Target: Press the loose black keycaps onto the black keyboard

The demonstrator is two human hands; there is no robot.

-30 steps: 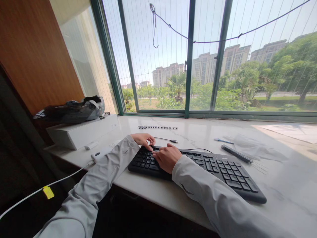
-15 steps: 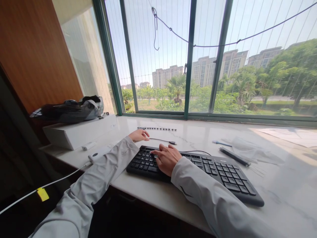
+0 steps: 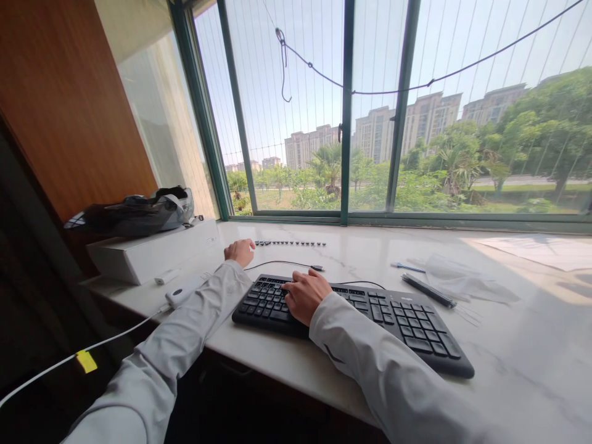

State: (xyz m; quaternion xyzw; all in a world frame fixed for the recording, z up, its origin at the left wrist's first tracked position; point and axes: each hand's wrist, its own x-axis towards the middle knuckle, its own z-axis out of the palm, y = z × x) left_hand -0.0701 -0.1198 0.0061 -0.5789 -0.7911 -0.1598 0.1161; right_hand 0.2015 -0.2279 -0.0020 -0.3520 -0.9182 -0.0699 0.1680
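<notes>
Keyboard (image 3: 416, 328), black and full-size, lies on a pale marbled tabletop (image 3: 518, 345) beneath the right hand (image 3: 308, 296), its number pad extending to the hand's right. The right hand is loosely open, fingers bent over the keys; whether anything is under its fingertips cannot be told. The left hand (image 3: 239, 252) is beyond the keyboard's left end, fingers curled; whether they grip anything cannot be told. Just beside those fingers, a line of small dark pieces (image 3: 296, 243) runs off to the left hand's right.

Between the two hands, a thin black cable (image 3: 282, 262) curves to a dark plug (image 3: 317, 268) behind the keyboard. Another black cord (image 3: 361, 282) arcs along the keyboard's back edge, right of the right hand. Farther right of that hand are a slim blue-tipped tool (image 3: 409, 267), a bundle of dark rods (image 3: 428, 290) and a crumpled clear plastic bag (image 3: 462, 277). White sheets (image 3: 541, 251) lie in sunlight beyond them.

Left of the left hand, a white box (image 3: 139, 256) carries a dark, glossy bundle (image 3: 134, 214). Nearer the person, beside the left sleeve (image 3: 203, 314), sit a small white block (image 3: 167, 276) and a white device (image 3: 182, 296) with a yellow-tagged white cable (image 3: 115, 336). Green-framed windows (image 3: 300, 123) rise past both hands.
</notes>
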